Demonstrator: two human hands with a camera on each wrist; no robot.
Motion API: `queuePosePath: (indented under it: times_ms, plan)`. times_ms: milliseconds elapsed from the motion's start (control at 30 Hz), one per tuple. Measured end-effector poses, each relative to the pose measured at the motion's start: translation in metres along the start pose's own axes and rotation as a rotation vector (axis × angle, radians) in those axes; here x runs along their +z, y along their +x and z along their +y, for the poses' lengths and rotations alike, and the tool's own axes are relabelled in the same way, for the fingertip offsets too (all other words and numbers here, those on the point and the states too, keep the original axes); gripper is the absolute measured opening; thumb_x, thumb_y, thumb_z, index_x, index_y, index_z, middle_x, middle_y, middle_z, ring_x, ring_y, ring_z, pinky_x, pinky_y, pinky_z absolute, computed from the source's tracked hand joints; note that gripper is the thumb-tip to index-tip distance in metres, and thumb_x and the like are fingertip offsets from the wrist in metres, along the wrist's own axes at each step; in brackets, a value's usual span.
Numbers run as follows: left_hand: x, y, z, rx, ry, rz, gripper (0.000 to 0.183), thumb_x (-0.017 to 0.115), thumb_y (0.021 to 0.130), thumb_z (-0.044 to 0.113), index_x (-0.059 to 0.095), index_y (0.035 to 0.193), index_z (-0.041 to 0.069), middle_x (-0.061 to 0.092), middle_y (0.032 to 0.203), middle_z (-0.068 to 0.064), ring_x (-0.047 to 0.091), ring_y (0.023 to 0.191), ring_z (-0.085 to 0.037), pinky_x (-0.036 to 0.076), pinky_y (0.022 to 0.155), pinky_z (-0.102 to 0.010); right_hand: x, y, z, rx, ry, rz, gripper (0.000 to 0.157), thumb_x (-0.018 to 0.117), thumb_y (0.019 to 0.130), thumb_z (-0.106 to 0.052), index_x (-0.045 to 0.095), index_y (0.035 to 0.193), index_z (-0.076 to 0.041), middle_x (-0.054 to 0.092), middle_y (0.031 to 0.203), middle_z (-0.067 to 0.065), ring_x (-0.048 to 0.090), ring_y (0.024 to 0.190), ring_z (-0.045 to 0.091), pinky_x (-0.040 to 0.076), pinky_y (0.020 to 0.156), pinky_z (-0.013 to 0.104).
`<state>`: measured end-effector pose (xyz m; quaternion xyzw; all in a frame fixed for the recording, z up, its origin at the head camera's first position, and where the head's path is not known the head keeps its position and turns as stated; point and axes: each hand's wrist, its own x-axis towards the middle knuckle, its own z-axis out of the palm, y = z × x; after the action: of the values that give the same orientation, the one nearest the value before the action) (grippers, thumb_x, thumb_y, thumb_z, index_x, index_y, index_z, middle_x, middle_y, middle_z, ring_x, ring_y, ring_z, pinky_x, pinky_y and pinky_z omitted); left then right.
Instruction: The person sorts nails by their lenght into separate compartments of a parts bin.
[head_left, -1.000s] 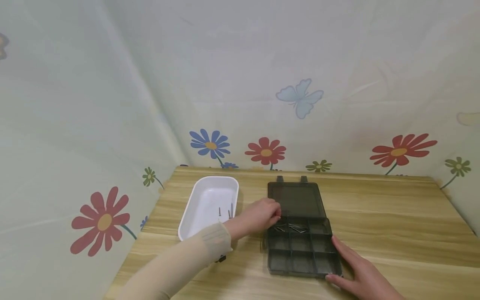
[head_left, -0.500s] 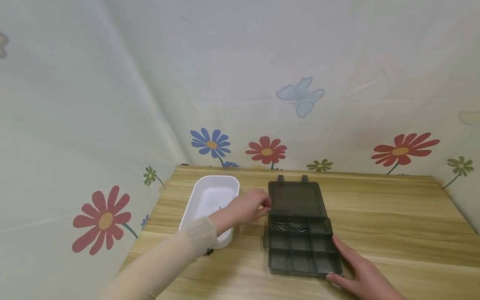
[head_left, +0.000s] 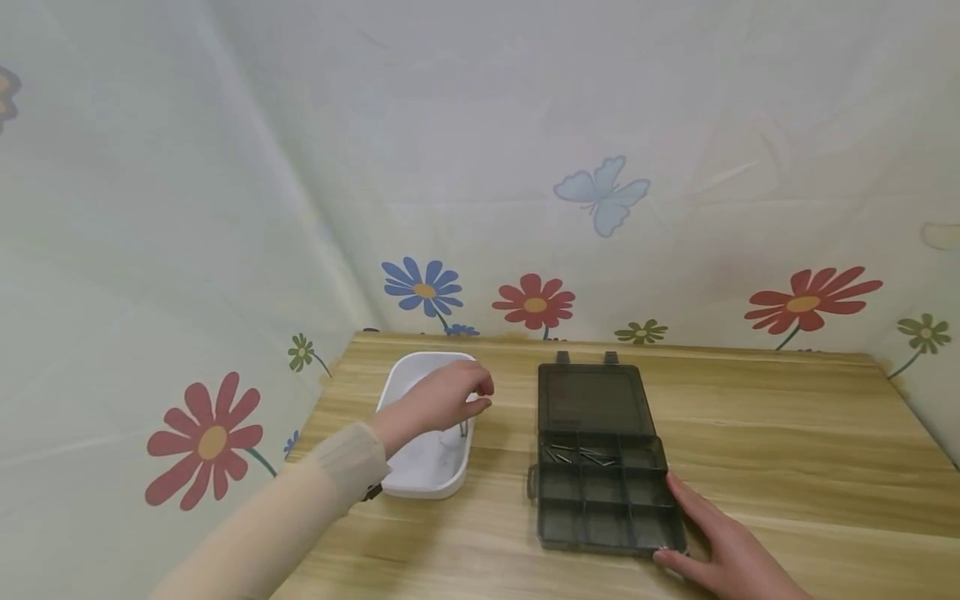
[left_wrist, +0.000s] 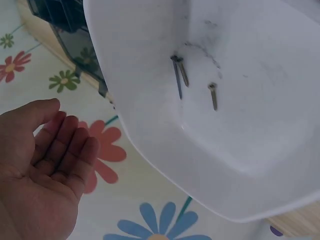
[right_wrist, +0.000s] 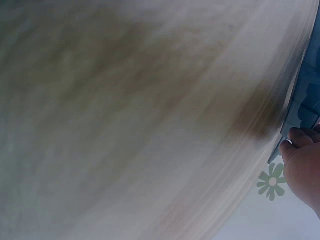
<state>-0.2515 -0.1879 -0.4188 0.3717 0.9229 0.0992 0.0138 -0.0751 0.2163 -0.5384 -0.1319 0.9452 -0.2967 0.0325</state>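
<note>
My left hand [head_left: 438,398] is over the white tray [head_left: 422,490], palm down, with loosely bent fingers and nothing between them. In the left wrist view, a separate screw [left_wrist: 213,97] and two touching screws [left_wrist: 179,75] lie on the tray bottom. To the right, a dark see-through compartment box [head_left: 609,547] lies with its lid [head_left: 592,402] folded back. Several screws [head_left: 592,457] sit in the left and middle compartments of its back row. My right hand [head_left: 723,546] holds the box's front right corner, thumb at the front edge and fingers along the side.
Both containers rest on a wood-grain table [head_left: 795,450]. A pale cloth wall [head_left: 480,167] printed with flowers and a butterfly rises behind and at the left. Two latches [head_left: 587,357] stick out past the lid's far edge.
My left hand has moved left from the box's back row to above the tray, its fingers loosening. The right hand has stayed at the box corner.
</note>
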Motion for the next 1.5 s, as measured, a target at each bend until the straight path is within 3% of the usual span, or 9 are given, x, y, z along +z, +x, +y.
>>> queuePosePath:
  times_ms: [167, 300, 533, 900, 1167, 1500]
  plan:
    - [-0.005, -0.01, -0.015, -0.002, 0.023, 0.005, 0.009, 0.077, 0.098, 0.014, 0.073, 0.105, 0.009, 0.071, 0.099, -0.002, 0.068, 0.095, -0.019, 0.058, 0.089, -0.038, 0.001, 0.0, 0.002, 0.0, 0.011, 0.002, 0.107, 0.081, 0.086, -0.064, 0.038, 0.165, -0.005, 0.046, 0.162, 0.024, 0.053, 0.141, 0.048, 0.05, 0.105, 0.064]
    - [-0.005, -0.017, -0.027, -0.054, 0.042, -0.029, 0.013, 0.078, 0.097, 0.013, 0.073, 0.108, 0.01, 0.071, 0.103, -0.002, 0.068, 0.1, -0.021, 0.058, 0.093, -0.039, 0.001, 0.0, 0.002, 0.009, 0.01, -0.006, 0.108, 0.079, 0.086, -0.067, 0.038, 0.165, -0.006, 0.046, 0.163, 0.022, 0.052, 0.143, 0.046, 0.05, 0.105, 0.063]
    - [-0.003, -0.027, -0.045, -0.084, 0.06, -0.098, 0.025, 0.083, 0.093, 0.013, 0.073, 0.115, 0.007, 0.071, 0.111, -0.004, 0.067, 0.108, -0.024, 0.056, 0.1, -0.042, -0.001, 0.001, 0.0, 0.014, 0.002, -0.004, 0.108, 0.079, 0.085, -0.068, 0.039, 0.164, -0.006, 0.047, 0.163, 0.02, 0.051, 0.144, 0.045, 0.051, 0.105, 0.062]
    - [0.009, -0.033, -0.059, -0.194, 0.042, -0.179, 0.032, 0.084, 0.093, 0.014, 0.074, 0.123, 0.011, 0.071, 0.119, -0.003, 0.065, 0.118, -0.025, 0.053, 0.108, -0.044, -0.001, 0.0, 0.001, -0.007, -0.016, 0.013, 0.105, 0.081, 0.086, -0.064, 0.04, 0.164, -0.007, 0.048, 0.162, 0.02, 0.053, 0.143, 0.043, 0.053, 0.103, 0.06]
    - [0.025, -0.034, -0.069, -0.193, 0.087, -0.197, 0.03, 0.085, 0.091, 0.013, 0.076, 0.12, 0.014, 0.072, 0.117, -0.003, 0.066, 0.116, -0.026, 0.054, 0.106, -0.045, -0.001, 0.0, 0.0, 0.013, -0.011, 0.0, 0.108, 0.081, 0.084, -0.066, 0.04, 0.164, -0.007, 0.047, 0.163, 0.019, 0.052, 0.143, 0.043, 0.052, 0.105, 0.06]
    - [0.034, -0.033, -0.07, -0.196, 0.026, -0.191, 0.033, 0.086, 0.087, 0.005, 0.077, 0.119, 0.01, 0.074, 0.12, -0.007, 0.066, 0.12, -0.029, 0.051, 0.11, -0.046, 0.0, -0.001, 0.001, -0.002, -0.021, 0.013, 0.106, 0.083, 0.084, -0.063, 0.041, 0.164, -0.007, 0.049, 0.161, 0.02, 0.053, 0.142, 0.043, 0.052, 0.104, 0.061]
